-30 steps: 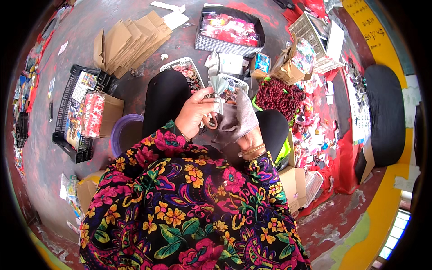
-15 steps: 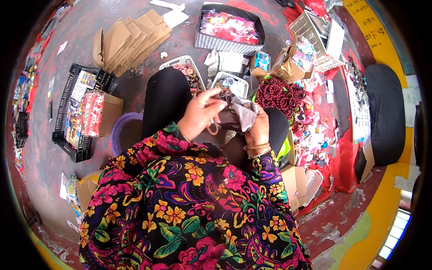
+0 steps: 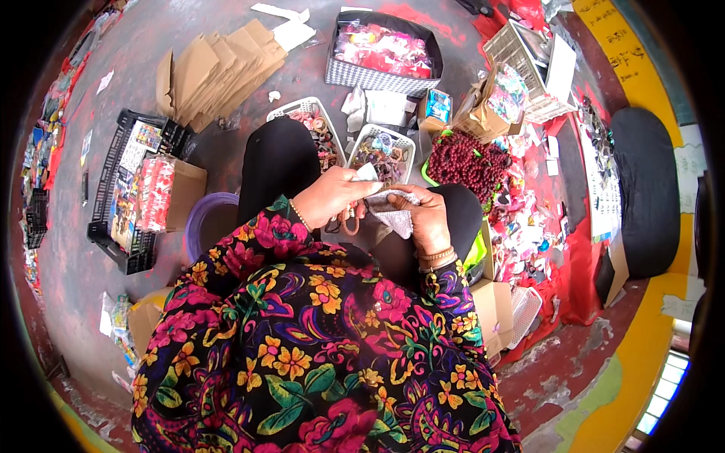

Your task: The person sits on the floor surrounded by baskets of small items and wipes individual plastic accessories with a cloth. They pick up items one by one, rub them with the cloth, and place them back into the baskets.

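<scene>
My left hand (image 3: 328, 198) is closed, with fingers bent; a small white piece (image 3: 368, 173) shows at its fingertips. Below them hang looped hair ties (image 3: 350, 223), tan and darker ones. Close beside it, my right hand (image 3: 429, 219) pinches a grey speckled cloth piece (image 3: 393, 214) between thumb and fingers. The two hands nearly meet over my lap, between my knees. Just beyond them stands a white basket (image 3: 412, 155) of mixed hair ties. Another white basket (image 3: 337, 136) of hair ties is to its left, partly hidden by my left knee.
Dark red beads (image 3: 468, 162) fill a green container by my right knee. A patterned bin (image 3: 362, 73) holds pink packets. Flattened cardboard (image 3: 223, 72), a black crate (image 3: 121, 245) and a purple bucket (image 3: 198, 226) are to the left. Small loose goods (image 3: 529, 226) cover the right side.
The cloth has been drawn down and folded, uncovering the basket behind it. My left hand's raised fingers have closed, and the white piece now shows at their tips.
</scene>
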